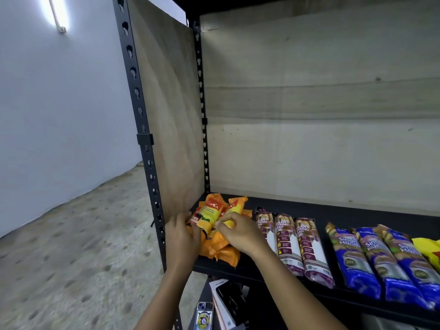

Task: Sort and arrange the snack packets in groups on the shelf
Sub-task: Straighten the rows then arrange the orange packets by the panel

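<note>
Several orange packets lie heaped at the left end of the black shelf. My left hand grips the left side of an orange and yellow packet on top of the heap. My right hand pinches a second orange packet just beside it. To the right lie three purple and white packets in a row, then three blue packets side by side. A yellow packet shows at the right edge, partly cut off.
A wooden side panel and black slotted upright close the shelf's left end. A wooden back panel stands behind. Below the shelf sit a phone and a white box. Speckled floor spreads to the left.
</note>
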The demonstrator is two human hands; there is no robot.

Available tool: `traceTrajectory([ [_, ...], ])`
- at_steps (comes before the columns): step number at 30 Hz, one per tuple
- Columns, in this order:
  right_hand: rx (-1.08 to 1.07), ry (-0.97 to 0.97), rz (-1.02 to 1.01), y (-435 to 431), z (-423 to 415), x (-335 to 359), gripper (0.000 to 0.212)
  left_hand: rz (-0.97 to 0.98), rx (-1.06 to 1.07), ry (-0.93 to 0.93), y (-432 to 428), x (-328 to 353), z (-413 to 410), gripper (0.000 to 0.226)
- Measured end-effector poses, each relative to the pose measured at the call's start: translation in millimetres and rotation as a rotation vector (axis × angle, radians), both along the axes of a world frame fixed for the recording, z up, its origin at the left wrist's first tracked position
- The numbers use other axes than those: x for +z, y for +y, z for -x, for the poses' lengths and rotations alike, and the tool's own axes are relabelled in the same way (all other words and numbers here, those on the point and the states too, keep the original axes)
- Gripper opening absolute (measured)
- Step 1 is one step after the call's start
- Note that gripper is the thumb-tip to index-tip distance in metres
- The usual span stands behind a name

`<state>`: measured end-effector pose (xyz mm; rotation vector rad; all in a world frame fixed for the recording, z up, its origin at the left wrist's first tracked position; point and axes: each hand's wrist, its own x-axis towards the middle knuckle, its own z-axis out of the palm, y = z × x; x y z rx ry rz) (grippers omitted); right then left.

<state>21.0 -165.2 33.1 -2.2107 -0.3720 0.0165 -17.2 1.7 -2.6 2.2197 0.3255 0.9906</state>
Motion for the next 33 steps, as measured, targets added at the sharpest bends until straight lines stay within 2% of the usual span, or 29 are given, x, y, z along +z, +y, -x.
traceTrajectory([
  [2,-0.035,-0.031,0.147,0.4,-2.1,-3.9,0.057,-0.128,-0.053,0.026,9.3,-5.5,-6.1,0.020],
  [3,-0.056,-0.023,0.211,0.1,-3.4,-5.9,0.066,-0.125,-0.107,0.067,12.8,-6.1,-7.3,0.022],
  [5,-0.095,-0.021,0.229,-2.3,-3.9,-8.3,0.082,-0.066,-0.211,0.148,17.8,-6.3,-6.5,0.029],
  [7,-0.104,-0.044,0.201,-6.5,-2.5,-9.9,0.087,-0.048,-0.281,0.214,22.9,-6.9,-1.8,0.041],
  [12,-0.024,-0.031,0.233,-6.7,0.8,-13.2,0.080,-0.148,-0.424,0.383,34.8,-12.5,5.7,0.072],
  [20,0.025,-0.034,0.236,-1.5,12.1,-15.5,0.075,-0.128,-0.312,0.194,16.0,-23.1,1.2,0.061],
  [25,0.037,-0.017,0.218,-1.1,11.1,-15.6,0.073,-0.091,-0.399,0.341,21.4,-12.3,3.2,0.074],
  [33,0.050,0.006,0.197,-8.4,6.1,-7.5,0.069,-0.096,-0.486,0.380,25.0,-11.2,6.8,0.082],
])
